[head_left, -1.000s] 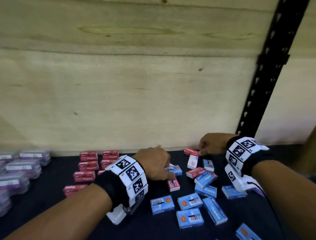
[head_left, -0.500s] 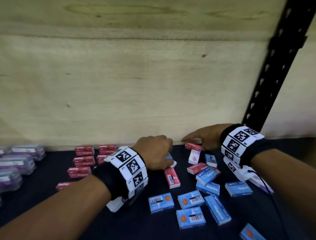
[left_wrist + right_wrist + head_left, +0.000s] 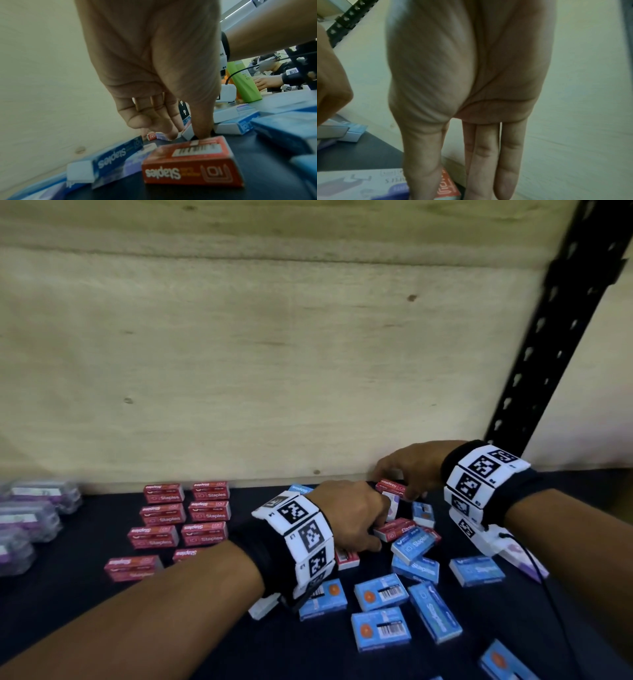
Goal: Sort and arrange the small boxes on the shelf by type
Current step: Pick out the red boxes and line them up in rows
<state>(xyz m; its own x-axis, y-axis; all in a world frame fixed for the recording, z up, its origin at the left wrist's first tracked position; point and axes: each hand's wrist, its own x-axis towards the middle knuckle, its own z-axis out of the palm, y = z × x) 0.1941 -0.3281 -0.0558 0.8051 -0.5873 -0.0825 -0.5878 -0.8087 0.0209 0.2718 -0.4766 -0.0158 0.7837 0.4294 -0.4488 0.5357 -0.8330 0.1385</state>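
Red staples boxes [image 3: 186, 517] lie in neat rows at the left of the dark shelf [image 3: 85, 594]. Blue staples boxes [image 3: 381, 592] are scattered front right. My left hand [image 3: 376, 527] hangs over the mixed pile with its fingers loosely curled. Its thumb tip touches the far edge of a barcode-up red box [image 3: 192, 159], and the left hand [image 3: 187, 134] holds nothing that I can see. My right hand [image 3: 399, 479] is at the back wall. Here the right hand [image 3: 452, 188] pinches another red box [image 3: 448, 189] between thumb and straight fingers.
Clear purple-labelled boxes [image 3: 30, 518] are stacked at the far left. A white-and-purple box [image 3: 359, 185] lies against the pinched red box. The plywood back wall [image 3: 274, 371] and a black perforated upright [image 3: 534, 354] close off the back and right.
My left hand moved from the barcode-up red box toward the back-right pile. My right hand's fingers stretched out over the rear red box and closed on it.
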